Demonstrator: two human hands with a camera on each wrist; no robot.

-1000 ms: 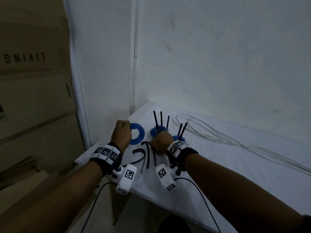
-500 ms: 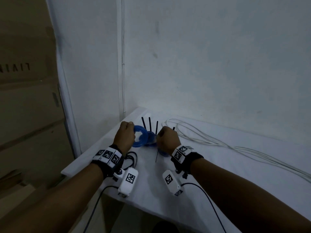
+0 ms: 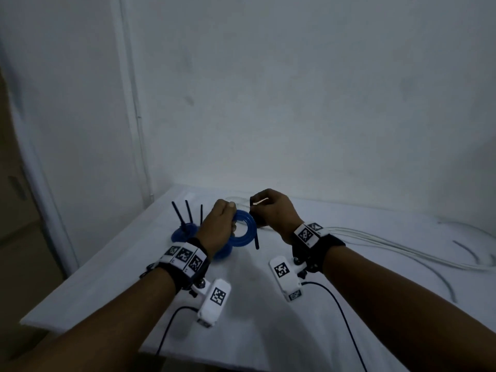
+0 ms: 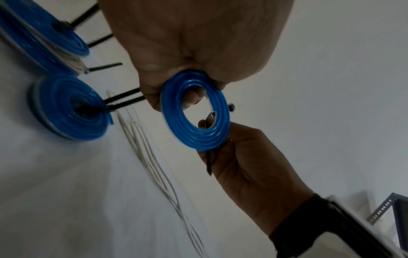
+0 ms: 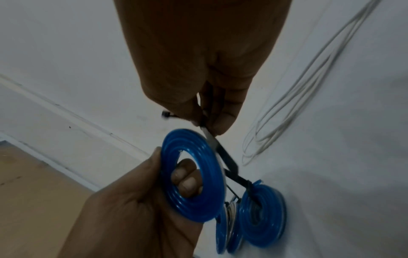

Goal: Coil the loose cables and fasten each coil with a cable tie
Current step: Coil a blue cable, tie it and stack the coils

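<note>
I read this as a bare back room or storage corner, not a fitted workshop. My view shows a plain white table (image 3: 112,277) pushed into the corner of unpainted-looking white walls (image 3: 295,89), with a thin conduit (image 3: 137,116) running down the corner. Stacked cardboard boxes (image 5: 33,183) stand at the left, and a slotted-angle metal rack (image 4: 384,207) shows at one edge.

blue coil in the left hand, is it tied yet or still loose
Not fastened yet. The left hand grips the blue coil while the right hand pinches a black cable tie, which is not looped closed.
</note>
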